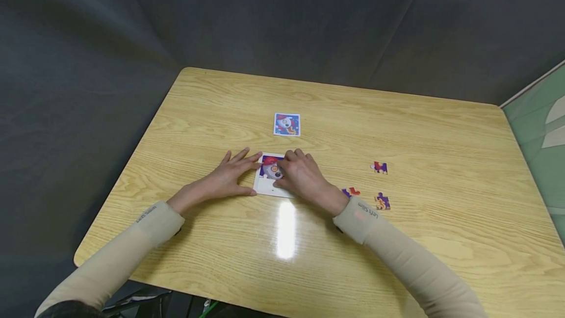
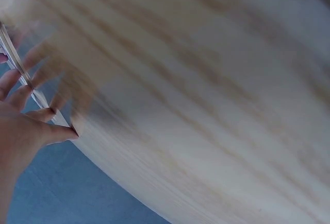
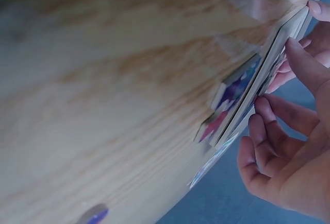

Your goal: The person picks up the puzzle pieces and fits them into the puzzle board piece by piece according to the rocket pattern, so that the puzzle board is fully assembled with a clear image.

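A white-bordered puzzle board (image 1: 267, 188) lies on the table with a partly assembled picture (image 1: 270, 167) of a grey face and red cap. My left hand (image 1: 230, 174) has its fingers spread; fingertips and thumb touch the board's left edge, also in the left wrist view. My right hand (image 1: 304, 176) is over the board's right side, hiding part of the picture. In the right wrist view its thumb and index fingertips (image 3: 262, 103) meet the board a short way apart, the other fingers curled. Whether a piece is pinched between them is unclear.
A small reference card (image 1: 287, 124) with a similar picture lies beyond the board. Loose puzzle pieces are to the right: one purple-red piece (image 1: 380, 167), another purple-orange piece (image 1: 382, 201), and a blue-red piece (image 1: 351, 192) partly behind my right wrist. Light glares on the table (image 1: 212, 259).
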The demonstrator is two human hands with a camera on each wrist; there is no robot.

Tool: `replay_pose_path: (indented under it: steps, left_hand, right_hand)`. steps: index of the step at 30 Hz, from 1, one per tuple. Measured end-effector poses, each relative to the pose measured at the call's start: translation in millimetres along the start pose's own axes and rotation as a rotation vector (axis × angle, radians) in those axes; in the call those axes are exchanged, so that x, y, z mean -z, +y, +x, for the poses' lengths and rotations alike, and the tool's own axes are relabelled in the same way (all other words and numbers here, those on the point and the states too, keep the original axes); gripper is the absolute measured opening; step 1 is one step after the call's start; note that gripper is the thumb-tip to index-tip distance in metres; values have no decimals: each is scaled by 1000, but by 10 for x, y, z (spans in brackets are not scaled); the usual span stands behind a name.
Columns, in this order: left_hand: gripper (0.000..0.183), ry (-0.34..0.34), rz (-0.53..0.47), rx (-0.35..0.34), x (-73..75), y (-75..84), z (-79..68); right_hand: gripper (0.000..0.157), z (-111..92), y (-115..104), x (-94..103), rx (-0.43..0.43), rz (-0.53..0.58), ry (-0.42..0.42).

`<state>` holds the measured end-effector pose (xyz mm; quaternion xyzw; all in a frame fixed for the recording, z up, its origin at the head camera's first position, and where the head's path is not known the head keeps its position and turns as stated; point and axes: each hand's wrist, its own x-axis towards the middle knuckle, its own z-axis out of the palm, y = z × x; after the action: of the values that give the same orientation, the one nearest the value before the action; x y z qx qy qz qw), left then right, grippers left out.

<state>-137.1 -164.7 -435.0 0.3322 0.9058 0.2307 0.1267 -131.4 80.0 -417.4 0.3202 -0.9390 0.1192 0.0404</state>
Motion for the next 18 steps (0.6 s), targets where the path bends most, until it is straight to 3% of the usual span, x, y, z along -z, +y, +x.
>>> replay_pose_path:
  steps: [18]
  left_hand:
    - [74, -1, 6, 2, 8, 14, -10]
  right_hand:
    - [42, -2, -21, 14, -20, -14, -12]
